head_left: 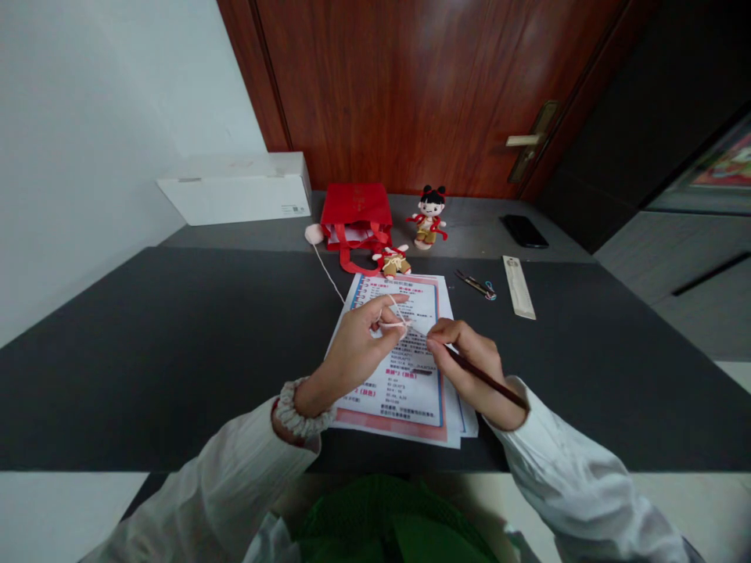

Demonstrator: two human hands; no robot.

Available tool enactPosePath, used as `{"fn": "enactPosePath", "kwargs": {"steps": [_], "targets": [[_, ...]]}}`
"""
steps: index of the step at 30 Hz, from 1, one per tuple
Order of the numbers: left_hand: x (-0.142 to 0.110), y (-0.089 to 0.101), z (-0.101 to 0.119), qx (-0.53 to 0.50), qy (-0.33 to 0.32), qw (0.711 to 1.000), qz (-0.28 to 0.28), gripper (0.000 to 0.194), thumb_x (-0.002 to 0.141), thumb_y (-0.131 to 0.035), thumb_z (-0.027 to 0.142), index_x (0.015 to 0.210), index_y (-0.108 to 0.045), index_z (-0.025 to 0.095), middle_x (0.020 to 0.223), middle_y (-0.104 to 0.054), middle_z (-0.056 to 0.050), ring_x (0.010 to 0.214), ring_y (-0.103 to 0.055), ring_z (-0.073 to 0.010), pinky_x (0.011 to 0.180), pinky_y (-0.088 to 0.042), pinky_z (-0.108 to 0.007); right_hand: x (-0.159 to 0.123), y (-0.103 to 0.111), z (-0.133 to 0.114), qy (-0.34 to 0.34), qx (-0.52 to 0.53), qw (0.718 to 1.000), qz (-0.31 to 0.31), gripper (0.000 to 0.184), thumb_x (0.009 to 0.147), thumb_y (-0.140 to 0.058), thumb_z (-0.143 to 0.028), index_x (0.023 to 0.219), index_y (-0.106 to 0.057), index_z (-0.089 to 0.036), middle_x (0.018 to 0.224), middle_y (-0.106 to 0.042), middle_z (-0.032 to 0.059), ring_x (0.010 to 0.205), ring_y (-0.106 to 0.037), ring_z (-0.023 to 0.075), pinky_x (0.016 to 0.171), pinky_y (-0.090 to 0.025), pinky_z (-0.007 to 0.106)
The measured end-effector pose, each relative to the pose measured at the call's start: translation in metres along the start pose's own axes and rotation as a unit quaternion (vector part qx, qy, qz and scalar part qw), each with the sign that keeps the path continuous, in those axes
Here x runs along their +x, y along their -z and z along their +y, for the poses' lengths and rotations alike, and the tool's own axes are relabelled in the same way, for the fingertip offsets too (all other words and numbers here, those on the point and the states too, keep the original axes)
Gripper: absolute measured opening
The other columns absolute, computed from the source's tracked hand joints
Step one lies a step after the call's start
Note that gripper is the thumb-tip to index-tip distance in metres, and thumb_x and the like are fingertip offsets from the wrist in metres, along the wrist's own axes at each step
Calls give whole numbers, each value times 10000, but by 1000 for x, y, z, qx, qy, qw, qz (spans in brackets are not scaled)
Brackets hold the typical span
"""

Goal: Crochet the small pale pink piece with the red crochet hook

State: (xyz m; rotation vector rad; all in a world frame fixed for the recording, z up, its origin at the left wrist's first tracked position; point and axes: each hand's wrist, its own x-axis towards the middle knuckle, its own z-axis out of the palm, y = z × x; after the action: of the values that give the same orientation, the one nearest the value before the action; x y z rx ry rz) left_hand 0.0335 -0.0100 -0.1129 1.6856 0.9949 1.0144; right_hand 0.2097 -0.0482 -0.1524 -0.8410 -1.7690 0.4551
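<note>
Over the printed pattern sheets [404,428], my left hand [359,344] pinches pale pink yarn [328,271], with a strand looped about its raised index finger. That strand runs back to a small yarn ball [314,234] beside the red bag. My right hand [469,363] grips a crochet hook [490,381] by its dark brown handle, pen-like. The hook's thin metal shaft points left and meets the yarn at my left fingertips; the small stitches there are too fine to make out.
Behind the sheets stand a red gift bag [356,205], a finished crochet doll [431,217] and a headless doll body [394,261]. To the right lie small scissors-like tools [476,285], a pale packet [519,287] and a black phone [524,231]. A white box [235,190] is back left.
</note>
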Motion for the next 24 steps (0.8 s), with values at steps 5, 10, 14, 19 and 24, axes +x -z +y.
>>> {"fn": "enactPosePath", "kwargs": {"steps": [5, 10, 14, 19, 24], "targets": [[-3, -3, -3, 25, -26, 998, 53, 98, 773, -615, 139, 801, -674, 211, 793, -666, -29, 977, -607, -232, 923, -405, -365, 5, -4, -8, 78, -75, 994, -13, 135, 894, -506, -101, 851, -495, -228, 738, -592, 4, 671, -589, 142, 598, -484, 266], [-9, -12, 0, 50, -54, 994, 87, 123, 778, -603, 113, 779, -669, 217, 993, -692, -55, 962, -609, -229, 944, -403, -377, 1, -9, -4, 64, -100, 993, -4, 135, 900, -504, -96, 879, -476, -227, 771, -574, 7, 689, -565, 137, 605, -482, 259], [-10, -18, 1, 29, -45, 998, 39, 213, 771, -564, 52, 866, -675, 206, 928, -683, -41, 919, -607, -202, 924, -410, -353, 0, -9, 3, 140, -169, 975, -32, 124, 903, -490, -80, 911, -483, -204, 798, -559, 38, 744, -544, 167, 639, -496, 295], [-3, -14, -2, -175, 92, 980, -35, 352, 754, -638, 115, 1105, -634, 147, 680, -593, 25, 708, -559, -142, 805, -420, -309, 7, -2, 4, 202, -226, 950, -72, 140, 923, -451, -66, 962, -497, -192, 838, -580, 66, 732, -528, 174, 583, -482, 293], [-1, -13, -2, -274, 161, 948, -36, 362, 711, -665, 121, 1073, -647, 127, 663, -573, 27, 702, -545, -126, 770, -404, -284, 7, -3, -3, 224, -311, 921, -67, 135, 926, -447, -62, 958, -540, -155, 834, -609, 102, 722, -514, 191, 577, -473, 306]]}}
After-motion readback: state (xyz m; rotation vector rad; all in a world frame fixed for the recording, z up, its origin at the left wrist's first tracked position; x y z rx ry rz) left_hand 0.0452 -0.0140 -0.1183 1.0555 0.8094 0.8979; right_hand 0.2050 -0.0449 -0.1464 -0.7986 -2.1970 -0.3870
